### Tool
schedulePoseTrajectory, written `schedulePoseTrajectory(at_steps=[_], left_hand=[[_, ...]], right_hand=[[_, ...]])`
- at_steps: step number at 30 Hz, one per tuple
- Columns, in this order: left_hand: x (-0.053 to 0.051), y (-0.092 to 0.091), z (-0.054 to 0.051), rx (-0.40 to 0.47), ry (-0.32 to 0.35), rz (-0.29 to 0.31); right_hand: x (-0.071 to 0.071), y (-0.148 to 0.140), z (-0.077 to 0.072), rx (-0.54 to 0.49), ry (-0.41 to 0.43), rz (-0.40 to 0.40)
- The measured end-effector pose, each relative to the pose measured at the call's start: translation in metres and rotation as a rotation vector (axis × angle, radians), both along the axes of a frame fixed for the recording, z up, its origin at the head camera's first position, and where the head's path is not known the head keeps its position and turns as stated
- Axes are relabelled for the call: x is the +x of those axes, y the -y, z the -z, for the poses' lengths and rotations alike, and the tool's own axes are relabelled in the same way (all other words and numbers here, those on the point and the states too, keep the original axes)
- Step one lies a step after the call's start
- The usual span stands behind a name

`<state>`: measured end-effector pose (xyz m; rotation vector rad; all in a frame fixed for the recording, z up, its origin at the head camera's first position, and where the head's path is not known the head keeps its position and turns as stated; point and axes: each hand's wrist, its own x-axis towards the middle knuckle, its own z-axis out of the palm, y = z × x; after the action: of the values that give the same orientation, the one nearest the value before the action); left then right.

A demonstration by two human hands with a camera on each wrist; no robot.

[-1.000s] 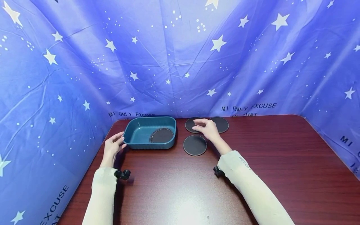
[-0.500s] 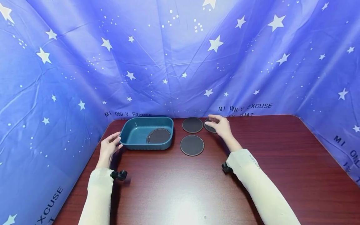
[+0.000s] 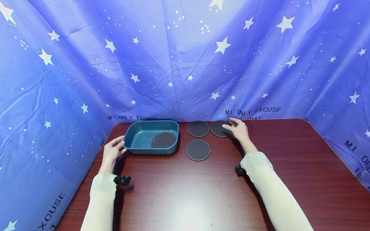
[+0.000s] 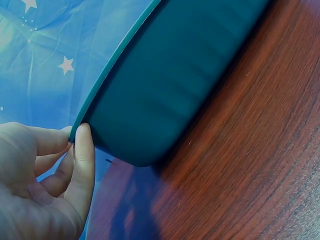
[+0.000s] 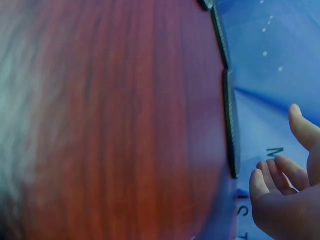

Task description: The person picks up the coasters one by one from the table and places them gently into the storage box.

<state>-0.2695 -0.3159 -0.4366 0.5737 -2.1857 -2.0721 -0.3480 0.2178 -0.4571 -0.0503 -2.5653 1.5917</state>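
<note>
At the left back of the table is a teal rectangular plastic basin (image 3: pixel 140 150). My left hand (image 3: pixel 112 153) pinches its left rim between thumb and fingers, as the left wrist view shows. In the basin lies a dark round coaster (image 3: pixel 164 140); its doubled edge leaves unclear whether others lie beneath. To the basin's right, three matching coasters lie flat: one at the back (image 3: pixel 198 129), one in front (image 3: pixel 198 150) and one farther right (image 3: pixel 220 129). My right hand (image 3: pixel 239 132), thumb and fingers apart, hovers at the right edge of that last coaster and holds nothing.
The dark red wooden table (image 3: pixel 162 186) has its back edge just behind the basin and coasters. A blue curtain (image 3: pixel 188 64) with stars hangs behind and along both sides. Both sleeves carry a black wrist mount.
My right hand has moved rightward, from over the back coaster to the right edge of the farther right one. The left hand stays at the basin, and the coasters lie as before.
</note>
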Motion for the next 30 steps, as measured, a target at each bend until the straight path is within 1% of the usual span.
schedulePoseTrajectory(at_steps=[3, 6, 9, 12, 15, 20, 23, 27, 30], left_hand=[[0.000, -0.001, 0.000, -0.004, 0.007, 0.003], [-0.001, -0.001, -0.001, -0.007, 0.012, 0.004], [-0.001, -0.001, -0.001, -0.005, 0.009, 0.003], [0.000, 0.000, -0.001, 0.003, 0.003, 0.004], [0.000, 0.000, -0.001, 0.013, 0.000, 0.001], [0.002, 0.000, -0.001, 0.024, -0.010, 0.002], [0.002, -0.001, -0.002, 0.015, -0.004, 0.003], [0.002, -0.001, -0.003, 0.006, 0.010, 0.007], [0.002, -0.002, -0.003, 0.002, 0.009, 0.012]], right_hand=[[0.000, -0.005, 0.005, 0.009, 0.057, -0.017], [-0.001, -0.007, 0.008, -0.004, 0.105, -0.048], [-0.003, -0.008, 0.009, -0.014, 0.123, -0.101], [-0.005, -0.008, 0.009, -0.001, 0.129, -0.139], [-0.007, -0.007, 0.010, 0.056, 0.136, -0.154], [-0.011, -0.006, 0.010, 0.224, 0.130, -0.164], [-0.012, -0.005, 0.011, 0.300, 0.130, -0.170], [-0.013, -0.004, 0.011, 0.344, 0.125, -0.174], [-0.013, -0.005, 0.011, 0.329, 0.105, -0.183]])
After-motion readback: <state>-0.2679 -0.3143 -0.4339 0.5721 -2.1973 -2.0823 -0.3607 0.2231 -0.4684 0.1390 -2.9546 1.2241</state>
